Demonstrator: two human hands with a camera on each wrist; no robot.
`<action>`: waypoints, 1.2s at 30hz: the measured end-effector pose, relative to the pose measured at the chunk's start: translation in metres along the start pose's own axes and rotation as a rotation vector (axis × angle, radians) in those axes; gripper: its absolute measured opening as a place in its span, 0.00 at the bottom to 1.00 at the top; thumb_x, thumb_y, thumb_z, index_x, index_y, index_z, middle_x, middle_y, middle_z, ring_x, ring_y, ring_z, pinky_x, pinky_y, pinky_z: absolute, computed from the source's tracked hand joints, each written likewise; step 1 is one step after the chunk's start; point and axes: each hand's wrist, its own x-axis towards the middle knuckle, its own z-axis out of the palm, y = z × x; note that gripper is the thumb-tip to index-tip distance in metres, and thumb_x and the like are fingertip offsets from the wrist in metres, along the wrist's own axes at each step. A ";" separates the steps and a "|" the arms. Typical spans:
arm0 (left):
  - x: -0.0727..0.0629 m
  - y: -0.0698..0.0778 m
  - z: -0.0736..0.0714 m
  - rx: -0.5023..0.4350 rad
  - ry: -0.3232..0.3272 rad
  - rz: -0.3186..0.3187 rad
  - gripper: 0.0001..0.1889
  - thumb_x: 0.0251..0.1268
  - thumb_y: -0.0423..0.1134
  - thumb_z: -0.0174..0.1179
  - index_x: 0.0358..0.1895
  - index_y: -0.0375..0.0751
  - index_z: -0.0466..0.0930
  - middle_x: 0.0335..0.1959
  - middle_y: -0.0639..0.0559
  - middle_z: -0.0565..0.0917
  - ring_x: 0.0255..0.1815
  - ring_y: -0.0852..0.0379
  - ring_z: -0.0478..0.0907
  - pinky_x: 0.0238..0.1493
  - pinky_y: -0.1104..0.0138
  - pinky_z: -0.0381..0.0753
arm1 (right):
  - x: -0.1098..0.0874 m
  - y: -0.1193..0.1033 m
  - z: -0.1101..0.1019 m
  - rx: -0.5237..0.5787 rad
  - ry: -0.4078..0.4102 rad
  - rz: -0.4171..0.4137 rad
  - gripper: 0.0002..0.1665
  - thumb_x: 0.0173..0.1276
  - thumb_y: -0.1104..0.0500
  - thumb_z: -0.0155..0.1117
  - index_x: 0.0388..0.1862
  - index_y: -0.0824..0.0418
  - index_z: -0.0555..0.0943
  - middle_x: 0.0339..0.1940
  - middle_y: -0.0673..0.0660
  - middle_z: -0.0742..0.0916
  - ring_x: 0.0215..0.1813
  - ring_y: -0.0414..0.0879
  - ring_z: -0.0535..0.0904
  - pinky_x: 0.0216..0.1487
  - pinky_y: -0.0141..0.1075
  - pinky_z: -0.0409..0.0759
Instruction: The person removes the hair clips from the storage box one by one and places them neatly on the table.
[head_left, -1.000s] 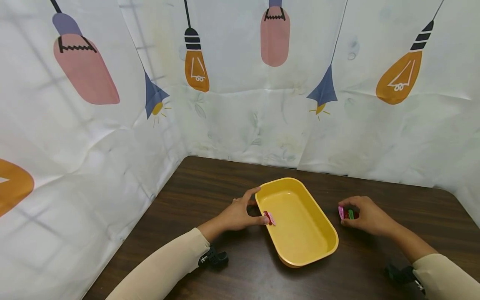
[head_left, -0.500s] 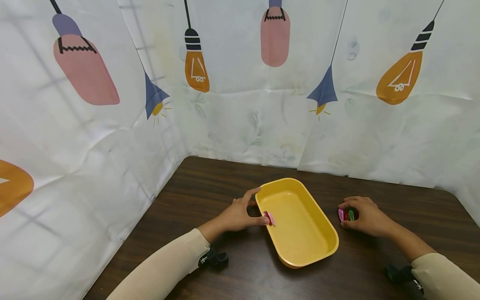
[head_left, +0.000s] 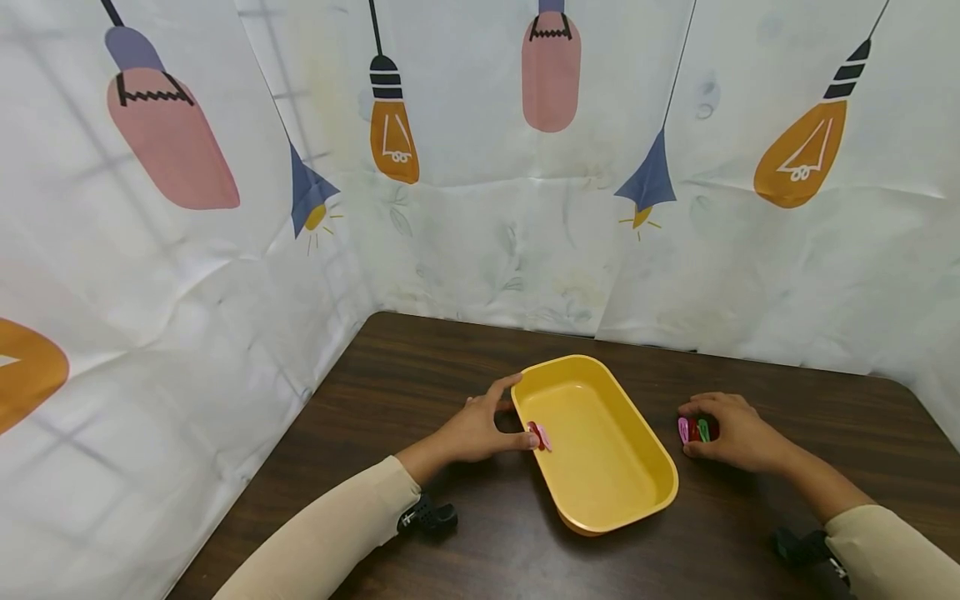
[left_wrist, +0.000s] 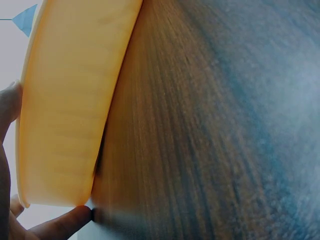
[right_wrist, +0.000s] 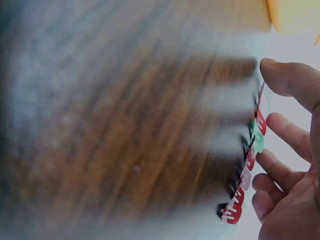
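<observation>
While gripping tray (head_left: 600,450) at left rim with left hand (head_left: 476,429), curls nearer right hand (head_left: 735,432) around clips (head_left: 683,431) between tray and table's (head_left: 660,567) right edge, long axes toward far edge; pinching, cannot tell.

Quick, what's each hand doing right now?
Left hand: closed on the yellow tray, at its edge.
Right hand: curved at the colored clips; whether it grips any cannot be told.
</observation>
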 end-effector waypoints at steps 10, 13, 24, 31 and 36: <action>0.001 0.000 -0.001 0.004 -0.007 0.022 0.54 0.57 0.68 0.69 0.83 0.64 0.47 0.66 0.47 0.80 0.68 0.49 0.75 0.76 0.38 0.41 | 0.008 -0.010 -0.018 0.017 -0.023 0.034 0.34 0.61 0.50 0.80 0.63 0.62 0.81 0.68 0.72 0.75 0.67 0.74 0.63 0.59 0.77 0.61; 0.001 0.001 -0.001 0.003 -0.009 0.022 0.54 0.57 0.69 0.69 0.83 0.64 0.47 0.66 0.46 0.80 0.67 0.49 0.76 0.76 0.38 0.40 | 0.011 -0.014 -0.025 0.020 -0.029 0.043 0.34 0.63 0.50 0.79 0.64 0.62 0.80 0.69 0.71 0.73 0.69 0.73 0.61 0.59 0.77 0.62; 0.000 0.000 0.000 0.002 -0.009 0.010 0.54 0.56 0.69 0.70 0.82 0.65 0.47 0.66 0.47 0.80 0.71 0.38 0.70 0.75 0.36 0.47 | 0.028 -0.034 -0.042 0.016 -0.020 -0.051 0.37 0.64 0.44 0.77 0.64 0.64 0.80 0.67 0.68 0.77 0.70 0.71 0.63 0.63 0.72 0.63; -0.001 0.002 -0.001 0.002 -0.005 0.010 0.54 0.56 0.68 0.70 0.82 0.64 0.48 0.66 0.46 0.80 0.72 0.40 0.70 0.75 0.37 0.47 | 0.037 -0.050 -0.046 0.019 -0.037 -0.068 0.36 0.64 0.44 0.77 0.65 0.61 0.79 0.67 0.66 0.77 0.70 0.69 0.65 0.62 0.71 0.66; -0.001 0.003 -0.001 0.003 -0.005 0.009 0.54 0.57 0.68 0.70 0.83 0.64 0.48 0.66 0.46 0.80 0.72 0.39 0.69 0.75 0.37 0.46 | 0.047 -0.060 -0.046 0.032 -0.057 -0.053 0.34 0.64 0.47 0.78 0.66 0.58 0.79 0.68 0.63 0.77 0.71 0.67 0.64 0.63 0.69 0.67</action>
